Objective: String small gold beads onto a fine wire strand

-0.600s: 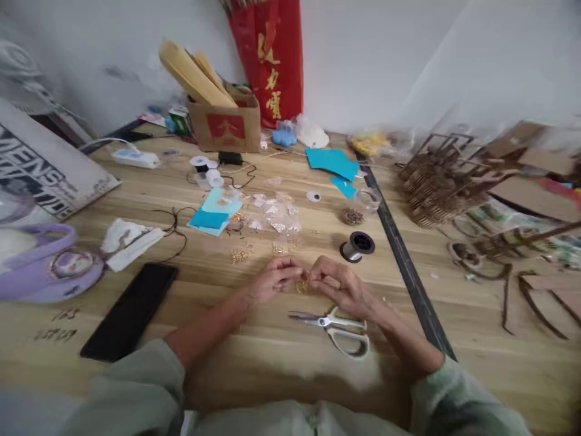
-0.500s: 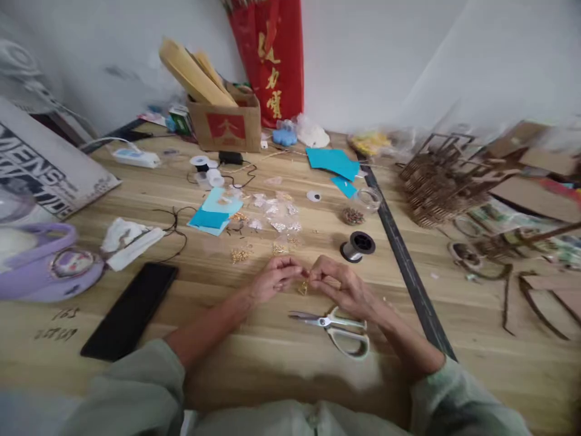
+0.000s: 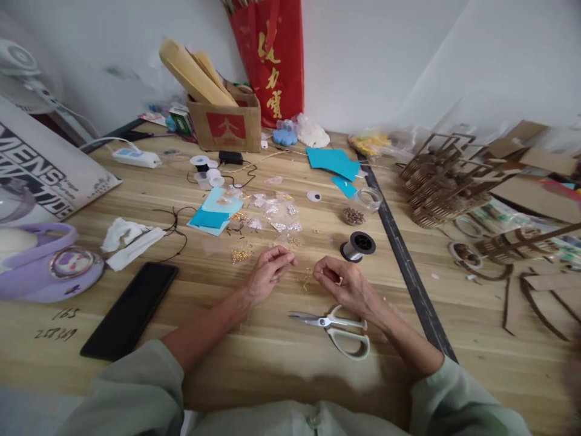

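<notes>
My left hand [image 3: 271, 274] is closed in a pinch above the table, and whatever its fingertips hold is too small to make out. To its right my right hand [image 3: 344, 282] is also pinched closed, its fingertips partly hidden. Between the two hands is a small gold beaded piece [image 3: 305, 279], close to the right fingertips. No thread or wire joining it to either hand can be made out. White-handled scissors [image 3: 331, 322] lie below the right hand. A spool of fine silvery wire [image 3: 356, 247] stands beyond it. Past the left hand lies a pile of gold beads [image 3: 240, 255].
Small clear packets [image 3: 278, 213] and blue sheets [image 3: 209, 213] lie behind the hands. A black phone [image 3: 131, 312] is at left. A jar [image 3: 368, 198] lies beside brown beads [image 3: 353, 216]. Small woven baskets [image 3: 436, 188] stand at right, a cardboard box [image 3: 227, 127] at the back.
My hands, fingertips nearly touching before, have moved apart. The left hand has shifted slightly left and away from me. The gold piece stays between them near the right fingertips.
</notes>
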A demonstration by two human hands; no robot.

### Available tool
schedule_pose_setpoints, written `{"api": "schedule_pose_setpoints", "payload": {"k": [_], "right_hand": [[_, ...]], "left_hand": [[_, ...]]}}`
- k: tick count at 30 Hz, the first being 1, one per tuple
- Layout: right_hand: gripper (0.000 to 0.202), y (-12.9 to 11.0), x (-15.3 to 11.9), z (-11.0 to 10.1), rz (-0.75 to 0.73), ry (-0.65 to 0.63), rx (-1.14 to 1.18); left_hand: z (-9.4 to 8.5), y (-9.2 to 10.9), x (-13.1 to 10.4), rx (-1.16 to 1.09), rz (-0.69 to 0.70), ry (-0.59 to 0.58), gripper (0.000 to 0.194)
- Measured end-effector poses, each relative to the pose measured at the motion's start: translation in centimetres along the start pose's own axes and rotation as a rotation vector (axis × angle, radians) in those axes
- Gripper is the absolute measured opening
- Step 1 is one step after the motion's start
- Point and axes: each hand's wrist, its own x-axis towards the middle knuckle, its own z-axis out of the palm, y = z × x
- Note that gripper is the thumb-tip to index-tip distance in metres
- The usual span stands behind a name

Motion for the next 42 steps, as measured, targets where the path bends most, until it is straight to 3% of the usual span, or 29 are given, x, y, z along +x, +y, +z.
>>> {"api": "schedule_pose_setpoints", "payload": {"k": [10,26,36,42], "right_hand": [[0.016,0.7,-0.2,0.4,0.011,0.043,-0.071],[0.010,0.9,0.2,0.6,-0.202,0.090,-0.137],[0.019,1.4,0.1,0.5,-0.109,0.068,-0.178],[0.021,0.7,0.2,0.7,-0.021,0.049,-0.049]], "left_hand": [[0.3,0.1,-0.3,0.045,0.029,-0.049,0.019],[0.8,0.1,-0.9,0.283,0.019,-0.074,0.029],[0.8,0.1,-0.9,0.241,-0.033,-0.088,0.029],[1.0,0.0,-1.0,0.279,-0.063,-0.117,0.028]]}}
